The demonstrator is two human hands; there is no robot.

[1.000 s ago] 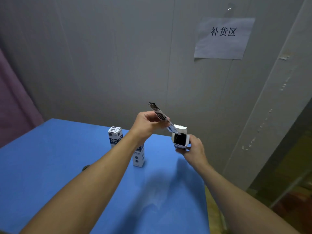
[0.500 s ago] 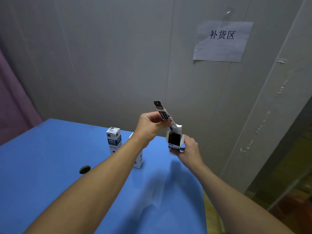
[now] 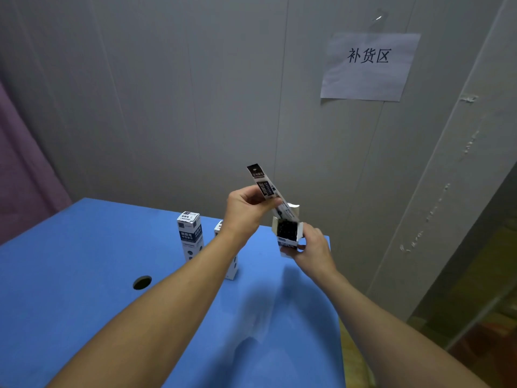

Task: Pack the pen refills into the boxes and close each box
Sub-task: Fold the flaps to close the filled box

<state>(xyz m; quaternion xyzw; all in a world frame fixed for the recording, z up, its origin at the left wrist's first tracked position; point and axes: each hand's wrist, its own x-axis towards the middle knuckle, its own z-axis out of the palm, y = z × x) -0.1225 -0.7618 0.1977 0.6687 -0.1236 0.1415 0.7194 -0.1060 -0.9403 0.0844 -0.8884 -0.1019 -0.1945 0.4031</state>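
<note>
Both: left hand (image 3: 246, 208) tips refill pack (image 3: 265, 189) into right hand (image 3: 312, 247)'s open box (image 3: 288, 233)

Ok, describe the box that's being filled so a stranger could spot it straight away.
Find the blue table. Above its far right corner, the right hand holds up the open box. Unlike the closed boxes standing on the table, its flaps are open and a refill packet pokes in.

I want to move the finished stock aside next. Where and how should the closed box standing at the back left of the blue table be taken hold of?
Grip the closed box around its upper body, fingers and thumb on opposite side faces, coming from above and the left. It is tall, narrow and upright, so a low push may tip it. The left forearm and a second box crowd its right side.
</note>
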